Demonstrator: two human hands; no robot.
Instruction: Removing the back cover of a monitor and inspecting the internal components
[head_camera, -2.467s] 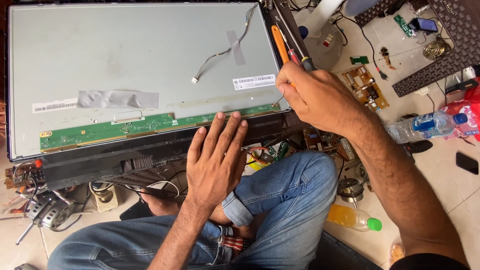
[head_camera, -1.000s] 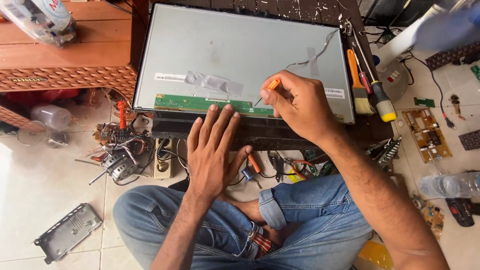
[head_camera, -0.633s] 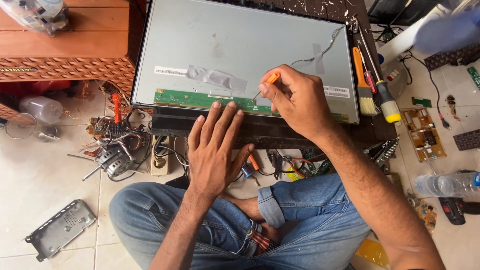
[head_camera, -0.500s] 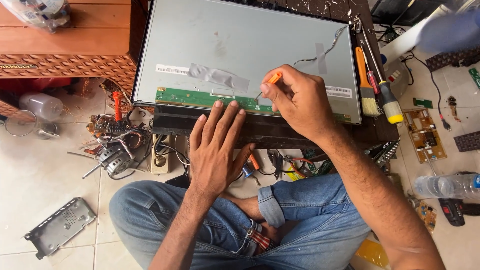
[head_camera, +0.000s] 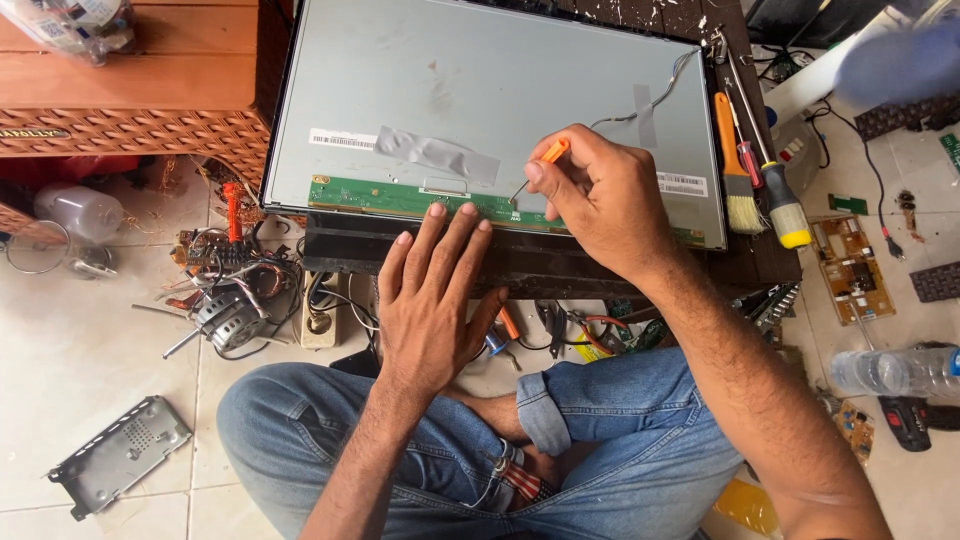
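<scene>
Orange-handled small screwdriver (head_camera: 540, 160) sits pinched in the right hand (head_camera: 600, 200), its long axis slanting from the orange handle at upper right down to the thin metal tip at lower left. The tip meets the narrow green circuit strip (head_camera: 400, 200) that runs along the near edge of the large grey flat display panel (head_camera: 480, 90). That panel lies back side up, its long axis running left to right, a strip of grey tape (head_camera: 435, 155) stuck across it and a thin grey cable (head_camera: 650, 95) taped near its far right corner.

The right hand comes in from the lower right, wrist bent, knuckles up, with its fingers (head_camera: 545, 180) clamped together on the screwdriver handle. The left hand (head_camera: 430, 300) lies flat, palm down, on the dark frame (head_camera: 560, 265) just below the panel; its fingers (head_camera: 440, 235) are slightly spread and straight, holding nothing, with the fingertips touching the green strip's edge. The left forearm rises from the lap, where the person sits cross-legged in blue jeans (head_camera: 620, 440) on the pale tiled floor (head_camera: 90, 340).

Beside the panel's right edge lie an orange-handled paintbrush (head_camera: 735, 170) and a yellow-and-black screwdriver (head_camera: 780, 200), both pointing roughly away from the person. A small motor with tangled wires (head_camera: 230, 310) rests on the floor at left, a grey perforated metal bracket (head_camera: 120, 455) nearer, and a clear plastic bottle (head_camera: 890, 370) at right.
</scene>
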